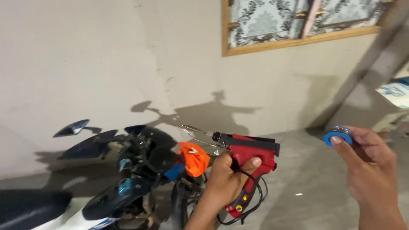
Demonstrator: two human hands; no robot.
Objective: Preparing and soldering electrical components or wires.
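My left hand point(226, 176) grips a red and black gun-shaped soldering tool point(249, 164) by its handle, thumb on the side. Its thin metal tip point(196, 133) points left toward the motorcycle's handlebar. A black cord point(251, 200) loops down from the handle. My right hand point(368, 164), raised at the right, pinches a small round blue-rimmed tin or spool point(338, 136) between thumb and fingers.
A black, white and blue motorcycle point(115, 183) stands at the lower left, with mirrors point(72, 127) and an orange cloth point(194, 158) on the handlebar. Behind is a beige wall with a wood-framed window point(298, 25). A concrete floor point(306, 187) lies at the right.
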